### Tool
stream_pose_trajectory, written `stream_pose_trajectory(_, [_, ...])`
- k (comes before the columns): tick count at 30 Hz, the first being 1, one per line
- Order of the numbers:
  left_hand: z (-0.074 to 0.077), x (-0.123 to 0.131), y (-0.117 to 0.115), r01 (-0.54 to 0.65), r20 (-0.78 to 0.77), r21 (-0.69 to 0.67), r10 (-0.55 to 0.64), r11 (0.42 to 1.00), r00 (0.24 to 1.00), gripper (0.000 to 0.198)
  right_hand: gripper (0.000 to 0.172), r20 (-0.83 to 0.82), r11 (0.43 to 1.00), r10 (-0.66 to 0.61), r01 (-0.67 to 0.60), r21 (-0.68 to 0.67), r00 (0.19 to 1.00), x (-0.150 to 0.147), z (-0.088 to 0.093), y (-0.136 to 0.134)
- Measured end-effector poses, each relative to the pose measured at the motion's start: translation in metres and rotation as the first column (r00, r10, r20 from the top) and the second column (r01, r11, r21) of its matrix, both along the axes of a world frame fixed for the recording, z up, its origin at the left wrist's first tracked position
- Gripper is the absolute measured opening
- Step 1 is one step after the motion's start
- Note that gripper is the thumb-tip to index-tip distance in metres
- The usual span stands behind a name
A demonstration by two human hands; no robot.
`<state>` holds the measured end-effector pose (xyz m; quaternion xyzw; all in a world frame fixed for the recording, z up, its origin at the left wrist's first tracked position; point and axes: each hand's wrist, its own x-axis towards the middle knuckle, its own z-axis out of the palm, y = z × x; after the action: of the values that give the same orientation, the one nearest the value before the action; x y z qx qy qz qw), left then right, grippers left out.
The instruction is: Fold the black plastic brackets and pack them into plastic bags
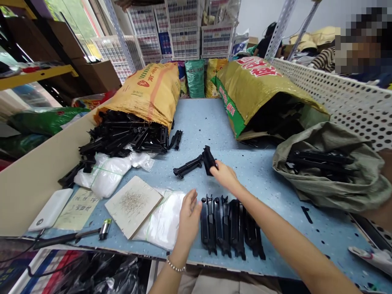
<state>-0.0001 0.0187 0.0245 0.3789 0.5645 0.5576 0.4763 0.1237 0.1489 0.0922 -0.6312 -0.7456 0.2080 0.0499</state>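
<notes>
My right hand reaches out over the blue table and grips one end of a long black plastic part, which hangs just above the surface. My left hand has its fingers stretched out and rests against the left side of a row of several black plastic parts lined up side by side near the front edge. Beneath that hand lies a stack of clear plastic bags.
A yellow sack spills black parts at back left. A second yellow-green sack and a grey bag of parts lie on the right. A board, white pouch, power bank and hammer sit at front left. Another person is at far right.
</notes>
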Motion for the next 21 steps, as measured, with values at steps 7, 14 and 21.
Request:
stream_pose_trajectory(7, [0.053,0.003,0.004,0.067,0.381,-0.138,-0.010,0.988,0.925,0.064,0.033,-0.260,0.802,0.572,-0.466,0.373,0.778,0.034,-0.005,-0.109])
stream_pose_trajectory(14, [0.066,0.012,-0.033,0.251,0.293,-0.151,-0.199,0.956,0.935,0.085,0.034,-0.146,0.770,0.549,-0.429,0.473,0.823,0.041,0.009,-0.068])
stream_pose_trajectory(21, [0.061,0.000,-0.034,0.107,0.044,-0.080,-0.104,0.991,0.994,0.075,0.045,-0.748,0.890,0.073,-0.382,-0.250,0.659,0.024,0.006,-0.077])
